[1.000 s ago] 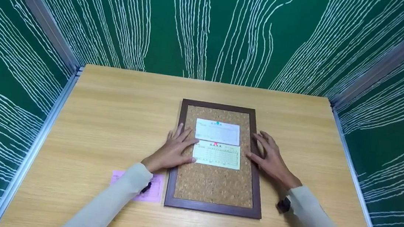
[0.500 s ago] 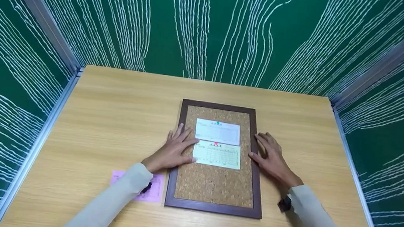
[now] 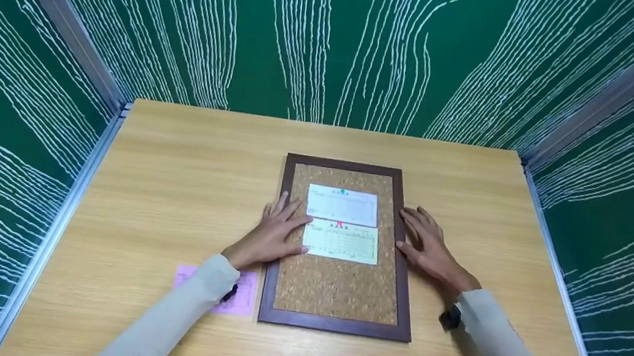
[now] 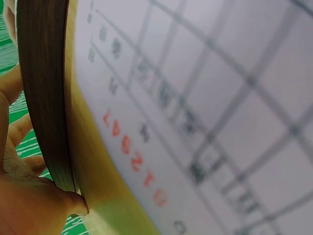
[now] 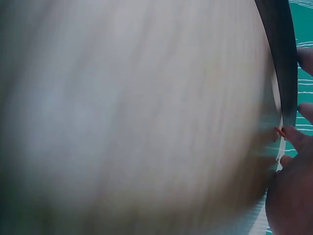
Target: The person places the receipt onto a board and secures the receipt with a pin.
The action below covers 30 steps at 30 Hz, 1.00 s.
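A corkboard (image 3: 335, 293) with a dark brown frame lies flat on the table. My left hand (image 3: 267, 237) rests across its left side, fingers spread, with thumb and index fingertips at the edge of a pale yellow-green slip (image 3: 340, 241). A red pushpin (image 3: 338, 224) sits at that slip's top. Above it is a bluish-white slip (image 3: 342, 205) under a green pushpin (image 3: 342, 191). My right hand (image 3: 432, 250) touches the frame's right edge, fingers slightly bent. The right wrist view shows the same hand (image 5: 293, 188) beside the dark frame (image 5: 281, 54).
A pink slip (image 3: 238, 298) lies on the wooden table (image 3: 189, 171), partly covered by the left forearm. Its print and red digits fill the left wrist view up close. Green panels (image 3: 347, 47) with white wavy lines stand around the table's back and sides.
My right hand has shifted slightly to the right, its thumb sliding from the cork's edge onto the frame. The left hand and both pinned slips stay where they were.
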Motion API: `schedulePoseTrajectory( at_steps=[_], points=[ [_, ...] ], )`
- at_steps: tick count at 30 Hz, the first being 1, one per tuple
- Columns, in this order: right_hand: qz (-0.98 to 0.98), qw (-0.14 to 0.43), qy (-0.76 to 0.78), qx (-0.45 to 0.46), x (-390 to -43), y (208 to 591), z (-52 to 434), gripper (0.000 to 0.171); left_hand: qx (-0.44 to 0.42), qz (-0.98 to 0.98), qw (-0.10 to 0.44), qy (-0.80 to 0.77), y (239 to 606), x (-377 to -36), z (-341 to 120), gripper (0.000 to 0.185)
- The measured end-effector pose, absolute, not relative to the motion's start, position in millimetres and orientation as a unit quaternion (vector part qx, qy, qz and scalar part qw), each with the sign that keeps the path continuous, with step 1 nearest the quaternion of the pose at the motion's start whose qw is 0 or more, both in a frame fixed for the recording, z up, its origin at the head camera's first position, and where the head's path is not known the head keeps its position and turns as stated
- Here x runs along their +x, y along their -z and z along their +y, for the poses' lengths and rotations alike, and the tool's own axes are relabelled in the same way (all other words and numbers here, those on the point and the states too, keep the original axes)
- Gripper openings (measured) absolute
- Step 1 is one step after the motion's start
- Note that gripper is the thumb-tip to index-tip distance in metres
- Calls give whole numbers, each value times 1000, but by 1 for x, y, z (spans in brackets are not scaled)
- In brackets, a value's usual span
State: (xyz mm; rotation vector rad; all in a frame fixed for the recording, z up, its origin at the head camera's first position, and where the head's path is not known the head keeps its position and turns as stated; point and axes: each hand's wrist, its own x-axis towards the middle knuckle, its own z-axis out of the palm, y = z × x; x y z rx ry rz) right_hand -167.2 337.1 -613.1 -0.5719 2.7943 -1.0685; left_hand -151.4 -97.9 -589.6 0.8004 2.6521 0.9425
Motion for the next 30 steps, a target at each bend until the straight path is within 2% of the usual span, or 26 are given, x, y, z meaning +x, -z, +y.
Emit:
schedulePoseTrajectory(
  at_steps=[19,30],
  points=[
    [918,63,342,-188,-165,609,338,76,274,900,106,-323,588,-151,-99,71],
    [918,74,344,-183,-164,607,339,77,263,899,125,-326,586,-152,-96,70]
  ],
)
